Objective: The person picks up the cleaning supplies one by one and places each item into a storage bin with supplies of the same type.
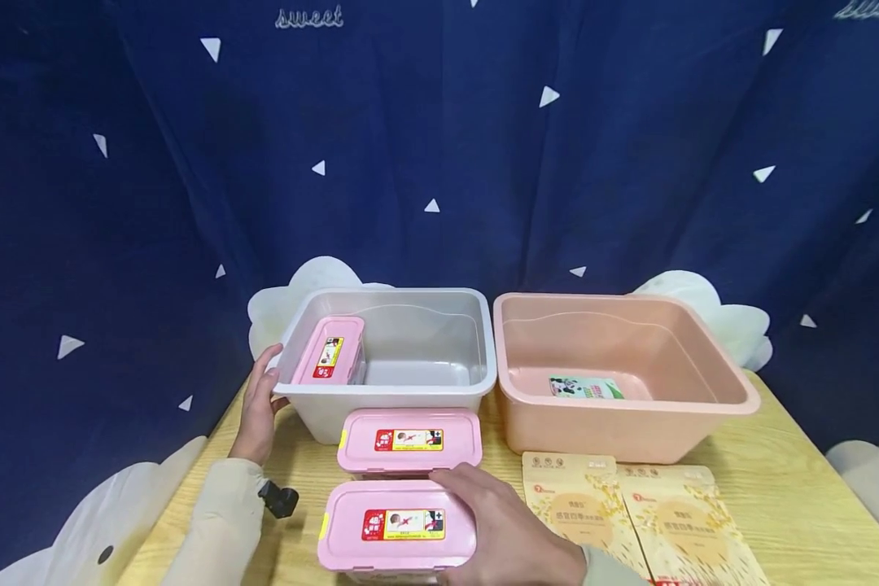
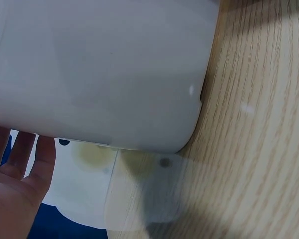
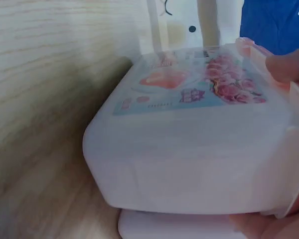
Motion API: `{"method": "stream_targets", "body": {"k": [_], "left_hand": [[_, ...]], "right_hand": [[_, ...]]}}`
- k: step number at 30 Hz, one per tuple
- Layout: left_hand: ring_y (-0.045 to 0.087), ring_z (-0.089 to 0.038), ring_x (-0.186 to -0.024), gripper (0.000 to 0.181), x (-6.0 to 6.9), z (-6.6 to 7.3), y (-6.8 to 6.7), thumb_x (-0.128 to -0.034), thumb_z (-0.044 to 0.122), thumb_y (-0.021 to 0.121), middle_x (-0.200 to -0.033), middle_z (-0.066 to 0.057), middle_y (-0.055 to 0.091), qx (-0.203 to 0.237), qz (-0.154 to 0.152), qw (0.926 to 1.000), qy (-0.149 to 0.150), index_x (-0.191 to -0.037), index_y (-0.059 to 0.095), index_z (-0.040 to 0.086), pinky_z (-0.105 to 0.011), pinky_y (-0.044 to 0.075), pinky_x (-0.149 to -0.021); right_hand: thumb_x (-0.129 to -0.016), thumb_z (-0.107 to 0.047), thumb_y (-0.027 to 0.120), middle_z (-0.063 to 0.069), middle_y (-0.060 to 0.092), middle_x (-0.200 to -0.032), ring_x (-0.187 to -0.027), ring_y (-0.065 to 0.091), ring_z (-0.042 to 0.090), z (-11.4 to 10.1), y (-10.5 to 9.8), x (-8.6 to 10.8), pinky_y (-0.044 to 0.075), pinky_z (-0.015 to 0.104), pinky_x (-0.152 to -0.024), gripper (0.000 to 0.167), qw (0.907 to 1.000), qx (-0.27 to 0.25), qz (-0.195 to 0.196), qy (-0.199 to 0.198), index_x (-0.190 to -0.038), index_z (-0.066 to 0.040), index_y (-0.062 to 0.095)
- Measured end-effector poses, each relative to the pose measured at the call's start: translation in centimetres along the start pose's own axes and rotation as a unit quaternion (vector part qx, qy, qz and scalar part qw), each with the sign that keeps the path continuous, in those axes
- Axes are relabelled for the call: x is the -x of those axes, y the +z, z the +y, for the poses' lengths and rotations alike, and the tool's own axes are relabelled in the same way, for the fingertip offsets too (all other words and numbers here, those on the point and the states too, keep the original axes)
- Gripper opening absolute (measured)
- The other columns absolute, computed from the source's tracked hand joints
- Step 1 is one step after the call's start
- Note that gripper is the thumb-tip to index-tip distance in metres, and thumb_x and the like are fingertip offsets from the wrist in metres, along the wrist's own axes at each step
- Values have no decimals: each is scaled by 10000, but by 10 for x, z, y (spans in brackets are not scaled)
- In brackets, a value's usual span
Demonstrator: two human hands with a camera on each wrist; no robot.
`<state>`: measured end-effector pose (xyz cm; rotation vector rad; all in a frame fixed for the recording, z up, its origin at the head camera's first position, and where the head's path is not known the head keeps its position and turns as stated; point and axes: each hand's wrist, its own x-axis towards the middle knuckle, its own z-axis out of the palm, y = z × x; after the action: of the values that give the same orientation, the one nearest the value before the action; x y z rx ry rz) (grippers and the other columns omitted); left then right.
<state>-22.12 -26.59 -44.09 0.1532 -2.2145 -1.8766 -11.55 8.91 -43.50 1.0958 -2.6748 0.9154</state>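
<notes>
My left hand (image 1: 259, 413) rests on the left rim of the grey-white bin (image 1: 387, 396); the left wrist view shows its fingers (image 2: 44, 158) against the bin's outer wall (image 2: 104, 74). With my right hand (image 1: 509, 529) I grip the right end of the nearest pink-lidded box (image 1: 403, 553). In the right wrist view that box's clear body (image 3: 189, 159) shows a printed label, with fingers at the lid edge. Just behind it lies a second pink-lidded box (image 1: 410, 419). A third pink-lidded box (image 1: 346, 330) sits inside the grey-white bin at its left.
Right of the grey-white bin stands a pink bin (image 1: 593, 427) holding a green-and-white packet (image 1: 582, 387). Two beige packets (image 1: 571, 496) (image 1: 684, 521) lie before it on the wooden table (image 1: 798, 480). A dark blue curtain (image 1: 439, 122) hangs behind.
</notes>
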Motion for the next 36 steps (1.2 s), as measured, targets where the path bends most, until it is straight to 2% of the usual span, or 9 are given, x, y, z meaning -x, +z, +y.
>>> {"method": "stream_targets", "body": {"k": [4,8,14,20,27,32,36], "left_hand": [[433,-56,-1169,508,-1,0,0,-1052,405,221,-1511,-32,357,50,8,10000,-31,-1551,263,316,-239,402,-894],[440,-55,-1156,506,-2,0,0,-1053,402,228,-1495,-17,358,107,33,9999,-24,-1549,268,310,-239,401,-892],[448,-59,-1132,507,-3,-3,-2,-1053,360,221,-1497,-24,353,128,27,9999,-50,-1554,263,292,-235,408,-878],[442,-61,-1153,512,-4,-3,-2,-1055,360,219,-1528,-42,339,133,-63,9999,-62,-1562,246,297,-243,404,-896],[456,-51,-1143,507,-3,-1,-2,-1053,372,226,-1487,-20,368,100,3,9999,19,-1552,264,290,-240,413,-894],[470,-55,-1135,511,-3,-1,-2,-1053,393,234,-1455,-18,393,98,-25,9999,130,-1549,273,276,-229,421,-885],[454,-58,-1151,521,-3,-2,-2,-1054,425,209,-1474,-26,378,81,-75,9998,159,-1550,266,278,-233,409,-894]], "right_hand": [[-533,-363,917,-189,580,-1154,-1008,544,-18,5,-10,0,486,217,-873,890,9991,-361,136,-150,-1338,-231,562],[-504,-294,923,-194,587,-1156,-996,555,-13,6,-25,0,497,220,-875,896,9974,-665,212,-188,-1325,-207,574],[-525,-286,920,-165,587,-1229,-1053,560,12,7,-50,2,492,249,-914,895,9977,-594,244,-201,-1343,-192,567],[-517,-283,911,-222,570,-1237,-1052,572,-6,5,-75,6,484,228,-911,905,9976,-652,220,5,-1353,-251,566],[-527,-314,914,-144,598,-1261,-1057,591,24,5,-102,12,505,243,-894,943,9982,-219,417,-373,-1384,-252,525],[-502,-339,931,-121,606,-1298,-1153,573,61,3,-125,16,448,203,-980,980,9978,131,639,-147,-1391,-295,520],[-485,-356,939,-101,609,-1314,-1211,543,92,2,-143,13,360,155,-1025,996,9957,412,806,-202,-1391,-292,530]]}}
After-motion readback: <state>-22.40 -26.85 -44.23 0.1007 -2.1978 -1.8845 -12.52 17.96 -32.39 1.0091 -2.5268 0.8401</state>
